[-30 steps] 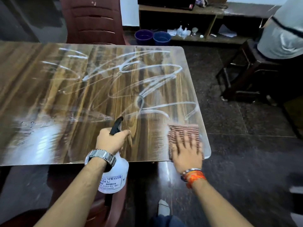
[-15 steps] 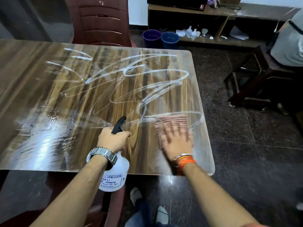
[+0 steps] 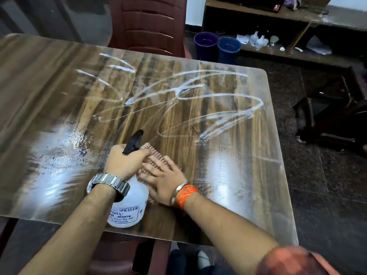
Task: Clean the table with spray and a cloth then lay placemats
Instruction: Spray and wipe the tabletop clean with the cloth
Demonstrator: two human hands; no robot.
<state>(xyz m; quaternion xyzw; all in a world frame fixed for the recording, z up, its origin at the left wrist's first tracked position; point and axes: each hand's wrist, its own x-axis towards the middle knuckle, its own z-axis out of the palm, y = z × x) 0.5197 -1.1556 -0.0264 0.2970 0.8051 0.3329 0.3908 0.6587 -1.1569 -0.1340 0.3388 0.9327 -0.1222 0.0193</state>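
My left hand point(image 3: 125, 162) grips the neck of a white spray bottle point(image 3: 130, 207) with a black nozzle, held over the near edge of the table point(image 3: 248, 175). My right hand point(image 3: 164, 180) lies flat, fingers spread, pressing a striped reddish cloth point(image 3: 154, 155) onto the wet wood-grain tabletop just right of the bottle. Most of the cloth is hidden under my hand and behind the bottle. White foamy streaks point(image 3: 218, 100) cross the far middle of the table. No placemats are in view.
A maroon plastic chair point(image 3: 148, 24) stands at the table's far side, and another is tucked under the near edge. Two dark buckets point(image 3: 217, 47) sit on the floor by a low shelf point(image 3: 278, 26). A dark wooden stool point(image 3: 333, 116) stands at right.
My right hand has slid the cloth leftward along the near part of the table, from the right edge to beside the bottle. The streak there is wiped away. The left hand still holds the bottle.
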